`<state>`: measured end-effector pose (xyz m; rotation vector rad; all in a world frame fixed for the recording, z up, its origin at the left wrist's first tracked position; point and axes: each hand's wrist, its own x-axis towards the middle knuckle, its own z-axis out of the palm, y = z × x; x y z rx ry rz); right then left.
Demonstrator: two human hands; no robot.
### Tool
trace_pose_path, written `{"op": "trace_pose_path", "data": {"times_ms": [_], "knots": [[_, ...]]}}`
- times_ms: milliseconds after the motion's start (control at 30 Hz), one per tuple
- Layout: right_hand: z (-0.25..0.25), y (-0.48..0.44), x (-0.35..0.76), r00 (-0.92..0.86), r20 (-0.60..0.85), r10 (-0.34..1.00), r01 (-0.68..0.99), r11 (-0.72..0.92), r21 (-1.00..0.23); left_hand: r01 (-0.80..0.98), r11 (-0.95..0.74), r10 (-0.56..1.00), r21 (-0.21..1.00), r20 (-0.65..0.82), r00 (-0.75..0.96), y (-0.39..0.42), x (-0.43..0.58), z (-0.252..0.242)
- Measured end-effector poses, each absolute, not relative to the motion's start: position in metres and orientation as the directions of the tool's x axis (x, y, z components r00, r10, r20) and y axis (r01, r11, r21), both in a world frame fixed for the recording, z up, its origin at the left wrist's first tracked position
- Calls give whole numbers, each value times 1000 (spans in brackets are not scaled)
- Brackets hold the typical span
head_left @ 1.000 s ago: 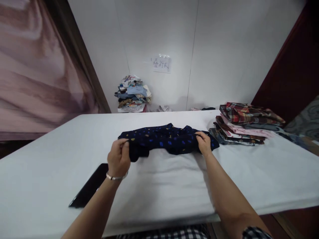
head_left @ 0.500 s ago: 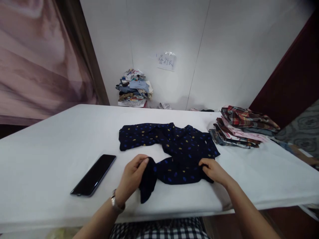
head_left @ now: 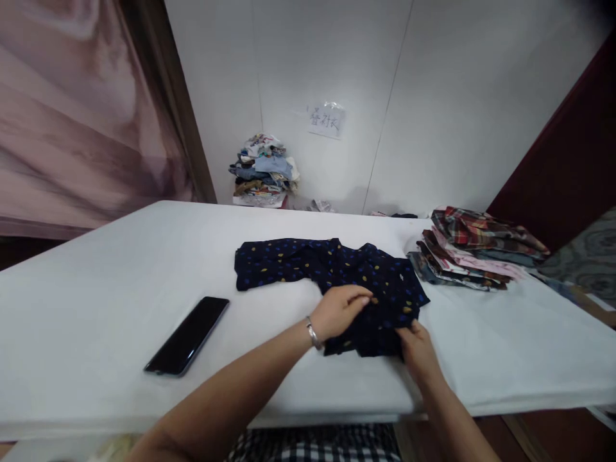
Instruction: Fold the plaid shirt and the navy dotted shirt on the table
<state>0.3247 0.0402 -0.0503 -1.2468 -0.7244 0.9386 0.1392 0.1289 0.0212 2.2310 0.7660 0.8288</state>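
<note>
Two hands work on one dark navy shirt (head_left: 332,269) with blue and yellow dots, which lies near the middle of the white surface (head_left: 96,289), one sleeve stretched out to the left. The left hand (head_left: 339,311) reaches across and rests on the folded right part of the cloth, fingers (head_left: 360,296) bent and close together, pressing or pinching the top layer; whether they truly grip it I cannot tell. The right hand (head_left: 418,346) sits at the near right corner, fingers closed on the hem there.

By my judgement the fold in hand would come out best if the right hand pins the corner flat while the left smooths the layer so its edges line up, with no bunching beneath the palm.

A black phone (head_left: 188,335) lies face up well to the left of the shirt. A stack of folded plaid shirts (head_left: 474,247) sits at the far right of the surface, and a heap of mixed clothes (head_left: 262,172) lies by the wall, beneath a small paper notice (head_left: 326,120) too blurred to read. The shirt's near edge is hidden by both hands, so its folded shape is uncertain.
</note>
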Motion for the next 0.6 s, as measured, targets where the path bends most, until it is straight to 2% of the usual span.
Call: {"op": "trace_pose_path", "data": {"times_ms": [67, 133, 200, 267, 333, 400, 433, 500, 600], "knots": [[-44, 37, 342, 542, -130, 830, -377, 101, -921, 451, -639, 751, 624, 378, 541, 155, 115, 12], [-36, 32, 361, 604, -201, 771, -479, 150, -865, 598, -638, 770, 485, 379, 513, 182, 93, -2], [-28, 30, 378, 621, -236, 748, -509, 155, -846, 715, -626, 774, 310, 355, 524, 204, 77, -18], [-24, 33, 391, 607, -212, 766, -454, 115, -884, 760, -617, 776, 203, 320, 544, 221, 71, -31], [-23, 39, 400, 602, -129, 788, -267, 47, -962, 763, -622, 772, 178, 301, 559, 234, 73, -39], [-25, 45, 405, 607, -3, 795, 60, -49, -997, 753, -630, 768, 192, 301, 566, 246, 79, -41], [-26, 46, 405, 596, 75, 800, 245, -93, -965, 744, -636, 763, 204, 308, 568, 251, 83, -39], [-30, 44, 399, 526, 247, 814, 557, -110, -823, 723, -652, 751, 230, 331, 571, 257, 88, -31], [-36, 31, 376, 275, 442, 854, 823, 28, -567, 689, -670, 732, 277, 400, 551, 255, 88, -11]]}}
